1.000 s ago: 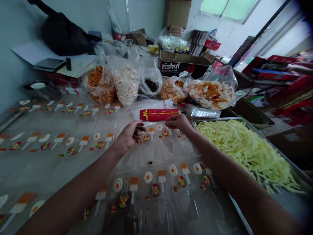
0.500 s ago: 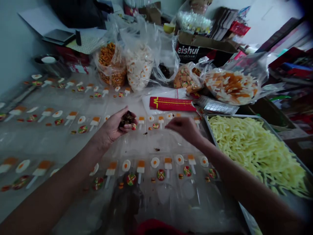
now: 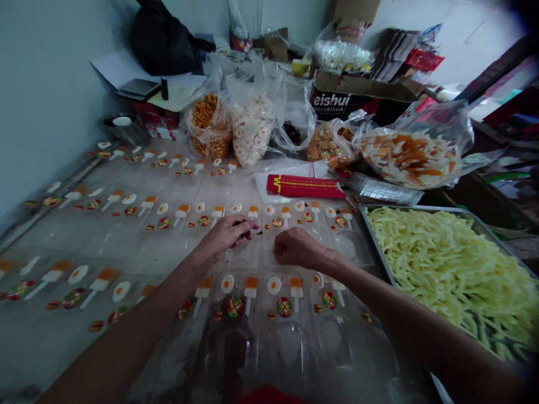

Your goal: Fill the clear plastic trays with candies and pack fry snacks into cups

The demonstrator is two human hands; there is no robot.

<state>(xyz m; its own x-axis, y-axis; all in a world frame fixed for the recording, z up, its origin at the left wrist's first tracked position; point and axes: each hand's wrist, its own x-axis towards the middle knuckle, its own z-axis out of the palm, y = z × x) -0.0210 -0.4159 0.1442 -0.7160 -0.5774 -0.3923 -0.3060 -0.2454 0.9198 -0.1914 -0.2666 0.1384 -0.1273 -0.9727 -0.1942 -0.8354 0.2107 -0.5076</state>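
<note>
My left hand [image 3: 234,231] is palm down over the middle of the table, its fingers curled around small dark brown pieces that show only as bits under the fingertips. A single dark brown piece [image 3: 259,233] lies just off those fingertips. To its right, my right hand [image 3: 298,248] is closed in a fist low over the clear plastic; anything inside is hidden. Rows of clear plastic packs hold popsicle-shaped candies [image 3: 251,287], fried-egg candies [image 3: 274,285], round pizza candies [image 3: 284,306] and little burger candies [image 3: 318,308].
At right stands a metal tray [image 3: 381,264] heaped with pale yellow strips [image 3: 438,264]. Behind the rows are bags of orange pieces [image 3: 208,132], egg candies [image 3: 251,132], dark pieces [image 3: 292,133] and popsicle candies [image 3: 415,154]. A red printed card [image 3: 305,186] lies before them.
My left hand has turned from palm up to palm down and moved right. My right hand has come lower and nearer to it, now closed in a fist. The view has shifted slightly.
</note>
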